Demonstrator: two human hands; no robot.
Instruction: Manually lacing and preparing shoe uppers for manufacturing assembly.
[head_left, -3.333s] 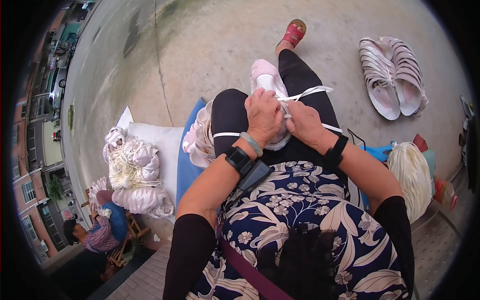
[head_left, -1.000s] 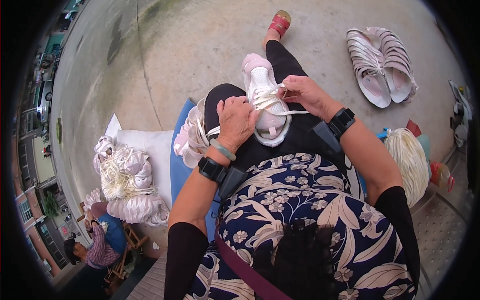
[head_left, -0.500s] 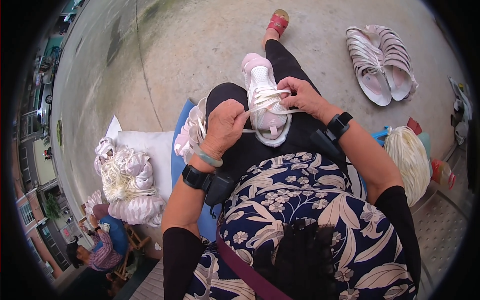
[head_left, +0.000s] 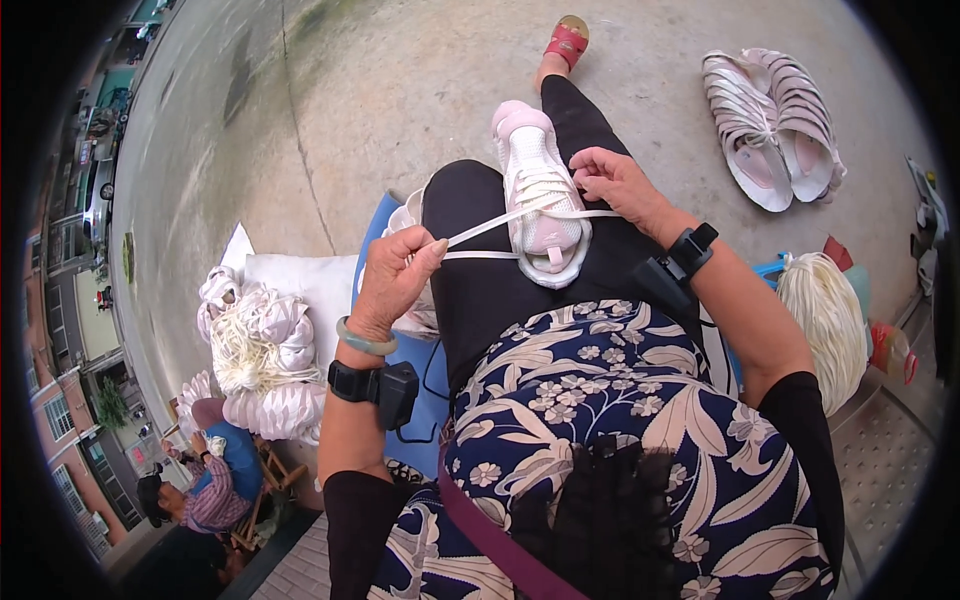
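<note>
A white and pink sneaker (head_left: 526,145) rests on my thighs, its toe pointing away from me. White lace crosses its upper part. My left hand (head_left: 398,278) is closed on a shoelace (head_left: 482,230), which runs taut from the sneaker's eyelets to the fingers. A second strand lies loose below it, across my left thigh. Beside the sneaker's right edge, my right hand (head_left: 622,188) has loosely bent fingers spread apart, with nothing seen between them. One lace strand passes from the sneaker toward the underside of that hand, where its end is hidden.
Left on a white sheet (head_left: 300,275) lies a pile of pale sneakers with laces (head_left: 262,340). Shoe uppers (head_left: 770,130) lie on the concrete at far right. A bundle of white laces (head_left: 822,330) hangs at my right. Another person (head_left: 222,490) sits at lower left.
My left hand has pulled left and toward me, drawing the lace out long and taut. The right hand has let go of the lace at the eyelets and shifted slightly right.
</note>
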